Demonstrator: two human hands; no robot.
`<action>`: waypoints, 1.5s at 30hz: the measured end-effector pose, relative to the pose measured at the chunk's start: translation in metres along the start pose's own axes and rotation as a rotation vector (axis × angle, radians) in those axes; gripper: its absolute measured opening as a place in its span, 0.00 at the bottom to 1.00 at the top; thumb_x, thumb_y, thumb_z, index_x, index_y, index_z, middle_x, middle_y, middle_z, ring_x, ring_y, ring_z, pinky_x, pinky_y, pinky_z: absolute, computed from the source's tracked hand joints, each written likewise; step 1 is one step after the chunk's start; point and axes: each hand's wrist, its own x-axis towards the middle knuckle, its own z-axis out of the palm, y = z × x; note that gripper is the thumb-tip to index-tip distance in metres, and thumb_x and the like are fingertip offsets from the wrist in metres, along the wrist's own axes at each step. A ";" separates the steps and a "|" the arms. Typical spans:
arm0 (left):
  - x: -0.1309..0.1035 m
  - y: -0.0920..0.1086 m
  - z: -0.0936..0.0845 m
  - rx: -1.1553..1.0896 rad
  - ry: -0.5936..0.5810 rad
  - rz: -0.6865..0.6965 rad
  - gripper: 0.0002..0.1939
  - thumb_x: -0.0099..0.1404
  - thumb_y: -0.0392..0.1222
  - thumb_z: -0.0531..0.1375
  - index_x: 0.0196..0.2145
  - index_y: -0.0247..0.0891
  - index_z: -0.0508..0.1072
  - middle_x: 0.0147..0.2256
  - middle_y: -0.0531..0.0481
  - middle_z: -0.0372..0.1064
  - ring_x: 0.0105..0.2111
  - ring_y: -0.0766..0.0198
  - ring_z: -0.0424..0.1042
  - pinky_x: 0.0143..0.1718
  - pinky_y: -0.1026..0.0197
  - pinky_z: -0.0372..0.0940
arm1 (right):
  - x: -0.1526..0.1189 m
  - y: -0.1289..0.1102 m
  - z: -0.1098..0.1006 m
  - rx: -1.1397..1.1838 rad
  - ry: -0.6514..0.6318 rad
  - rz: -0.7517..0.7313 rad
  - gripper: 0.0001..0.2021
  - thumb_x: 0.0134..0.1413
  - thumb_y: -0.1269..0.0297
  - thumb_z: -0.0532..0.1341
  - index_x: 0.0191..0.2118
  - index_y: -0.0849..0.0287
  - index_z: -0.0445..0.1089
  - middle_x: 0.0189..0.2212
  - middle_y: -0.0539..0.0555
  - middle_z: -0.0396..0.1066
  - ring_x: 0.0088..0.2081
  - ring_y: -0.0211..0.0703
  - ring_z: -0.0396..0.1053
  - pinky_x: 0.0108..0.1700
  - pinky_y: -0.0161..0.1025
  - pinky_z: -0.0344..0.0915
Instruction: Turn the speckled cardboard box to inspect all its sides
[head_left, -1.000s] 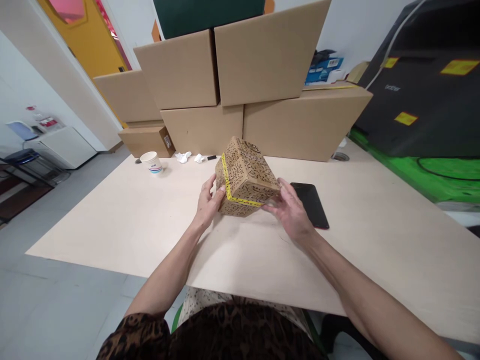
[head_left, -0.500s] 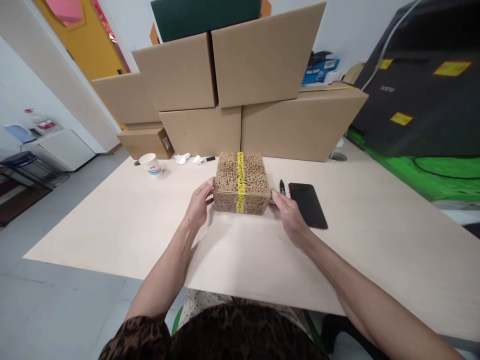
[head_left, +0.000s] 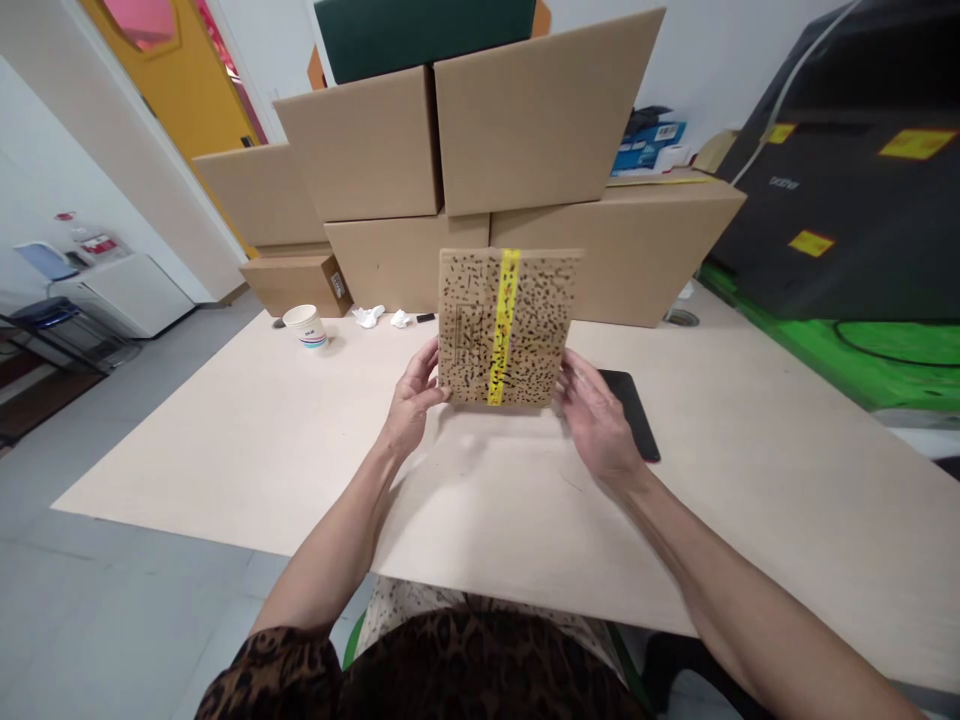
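The box (head_left: 507, 327), speckled with a yellow tape (head_left: 503, 327) stripe, is tilted up off the desk (head_left: 247, 450) so one broad face is toward the camera. The left hand (head_left: 411, 400) at 9 o'clock and right hand (head_left: 596, 420) at 3 grasp its lower edges, fingers clamped. A phone (head_left: 634, 425) lies just right; cartons (head_left: 525, 170) stand at 12, a cup (head_left: 305, 324) at 10.

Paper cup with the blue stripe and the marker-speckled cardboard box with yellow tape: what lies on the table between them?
Head view: two crumpled white tissues and a small black marker lie between the paper cup and the speckled box that both hands hold.
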 end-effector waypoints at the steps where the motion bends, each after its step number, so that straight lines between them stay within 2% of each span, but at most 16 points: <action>1: 0.000 -0.002 -0.001 0.008 0.015 0.015 0.35 0.49 0.37 0.67 0.57 0.49 0.75 0.65 0.49 0.68 0.68 0.47 0.60 0.65 0.46 0.57 | 0.001 0.000 -0.001 0.014 0.023 -0.001 0.19 0.60 0.48 0.66 0.56 0.41 0.75 0.61 0.49 0.75 0.67 0.51 0.66 0.69 0.56 0.64; 5: 0.001 -0.008 0.000 -0.047 0.101 -0.026 0.33 0.47 0.34 0.63 0.53 0.47 0.78 0.60 0.51 0.74 0.63 0.47 0.66 0.63 0.47 0.60 | 0.003 0.005 -0.004 0.022 0.102 0.027 0.18 0.57 0.45 0.67 0.50 0.43 0.78 0.57 0.50 0.77 0.65 0.54 0.68 0.65 0.57 0.68; 8: 0.000 -0.004 0.003 -0.117 0.080 -0.092 0.30 0.45 0.36 0.62 0.49 0.45 0.80 0.56 0.51 0.77 0.62 0.47 0.67 0.64 0.47 0.60 | 0.004 0.008 -0.005 0.018 0.107 0.028 0.19 0.55 0.43 0.68 0.49 0.45 0.78 0.57 0.51 0.78 0.65 0.55 0.68 0.64 0.58 0.68; 13: -0.004 0.008 0.006 -0.265 0.072 -0.153 0.19 0.58 0.52 0.62 0.44 0.44 0.82 0.56 0.49 0.77 0.66 0.44 0.63 0.60 0.45 0.65 | 0.003 0.003 -0.005 0.061 0.113 -0.007 0.17 0.55 0.44 0.67 0.47 0.45 0.78 0.55 0.50 0.79 0.65 0.55 0.68 0.65 0.56 0.68; 17: -0.003 0.010 0.005 -0.322 0.071 -0.149 0.21 0.64 0.60 0.60 0.43 0.43 0.82 0.57 0.45 0.77 0.67 0.44 0.62 0.59 0.45 0.66 | 0.003 -0.003 -0.003 0.084 0.098 -0.012 0.17 0.58 0.44 0.64 0.46 0.46 0.79 0.57 0.48 0.78 0.68 0.54 0.65 0.67 0.55 0.65; 20: -0.002 0.008 0.004 -0.294 0.074 -0.129 0.21 0.64 0.60 0.63 0.45 0.43 0.81 0.57 0.45 0.77 0.66 0.45 0.65 0.59 0.46 0.66 | 0.003 -0.004 -0.003 0.064 0.107 -0.004 0.18 0.59 0.44 0.65 0.49 0.46 0.79 0.58 0.48 0.77 0.68 0.52 0.65 0.71 0.54 0.60; 23: -0.003 0.006 0.005 -0.236 0.071 -0.135 0.19 0.61 0.57 0.66 0.43 0.42 0.81 0.60 0.45 0.74 0.67 0.44 0.63 0.59 0.48 0.66 | 0.003 -0.001 -0.003 0.056 0.097 0.021 0.19 0.58 0.44 0.66 0.50 0.46 0.79 0.58 0.49 0.77 0.66 0.52 0.67 0.72 0.55 0.59; 25: -0.003 0.004 0.007 -0.217 0.101 -0.164 0.22 0.57 0.53 0.70 0.47 0.42 0.79 0.63 0.45 0.71 0.68 0.45 0.62 0.61 0.49 0.64 | 0.003 0.000 -0.003 0.056 0.091 0.019 0.19 0.57 0.44 0.67 0.50 0.46 0.79 0.58 0.50 0.78 0.66 0.53 0.68 0.71 0.57 0.60; 28: -0.003 -0.001 0.011 -0.210 0.196 -0.257 0.31 0.51 0.48 0.75 0.52 0.42 0.75 0.63 0.44 0.70 0.67 0.45 0.64 0.65 0.48 0.61 | 0.001 0.002 0.000 0.046 0.093 0.045 0.19 0.56 0.46 0.69 0.50 0.46 0.78 0.57 0.51 0.78 0.66 0.53 0.68 0.71 0.58 0.60; 31: -0.003 -0.005 0.013 -0.166 0.142 -0.338 0.33 0.51 0.53 0.75 0.53 0.41 0.76 0.63 0.43 0.70 0.69 0.41 0.61 0.69 0.43 0.57 | -0.001 0.003 0.001 0.046 0.089 0.105 0.20 0.54 0.47 0.71 0.50 0.46 0.78 0.58 0.51 0.78 0.67 0.54 0.67 0.72 0.58 0.60; 33: -0.003 -0.004 0.011 -0.138 0.081 -0.302 0.32 0.53 0.59 0.72 0.53 0.43 0.77 0.64 0.47 0.70 0.71 0.40 0.56 0.71 0.41 0.54 | 0.000 0.004 -0.001 0.044 0.079 0.114 0.19 0.54 0.48 0.71 0.50 0.46 0.79 0.58 0.51 0.77 0.68 0.54 0.65 0.71 0.59 0.60; 36: -0.003 0.005 0.005 -0.153 0.042 -0.157 0.31 0.56 0.66 0.68 0.52 0.47 0.79 0.66 0.50 0.68 0.73 0.43 0.52 0.72 0.42 0.52 | 0.005 0.006 -0.006 0.047 0.089 0.111 0.18 0.55 0.46 0.69 0.48 0.46 0.79 0.58 0.50 0.78 0.69 0.53 0.64 0.72 0.56 0.61; 38: -0.001 0.011 0.000 -0.207 0.067 -0.048 0.31 0.57 0.66 0.67 0.53 0.49 0.79 0.68 0.50 0.64 0.73 0.44 0.54 0.70 0.43 0.55 | 0.009 0.009 -0.009 0.042 0.111 0.163 0.19 0.51 0.45 0.71 0.45 0.47 0.81 0.55 0.50 0.79 0.67 0.54 0.67 0.70 0.55 0.62; 40: 0.000 0.012 -0.004 -0.241 0.145 -0.021 0.30 0.56 0.63 0.69 0.53 0.50 0.79 0.69 0.52 0.63 0.72 0.46 0.56 0.69 0.45 0.57 | 0.010 0.014 -0.010 0.001 0.133 0.255 0.20 0.43 0.46 0.75 0.43 0.49 0.81 0.50 0.51 0.82 0.63 0.57 0.72 0.68 0.57 0.65; 42: 0.001 0.008 -0.006 -0.234 0.192 -0.124 0.28 0.54 0.61 0.71 0.50 0.49 0.79 0.67 0.50 0.65 0.70 0.47 0.58 0.67 0.45 0.59 | 0.010 0.018 -0.009 -0.057 0.140 0.306 0.22 0.39 0.49 0.78 0.42 0.50 0.81 0.46 0.51 0.83 0.58 0.58 0.75 0.66 0.58 0.67; 45: 0.000 0.000 -0.003 -0.214 0.127 -0.328 0.29 0.54 0.66 0.70 0.46 0.45 0.78 0.63 0.45 0.71 0.69 0.44 0.61 0.65 0.42 0.60 | 0.008 0.019 -0.008 -0.089 0.170 0.265 0.23 0.40 0.46 0.77 0.42 0.51 0.81 0.47 0.51 0.83 0.58 0.57 0.75 0.65 0.58 0.67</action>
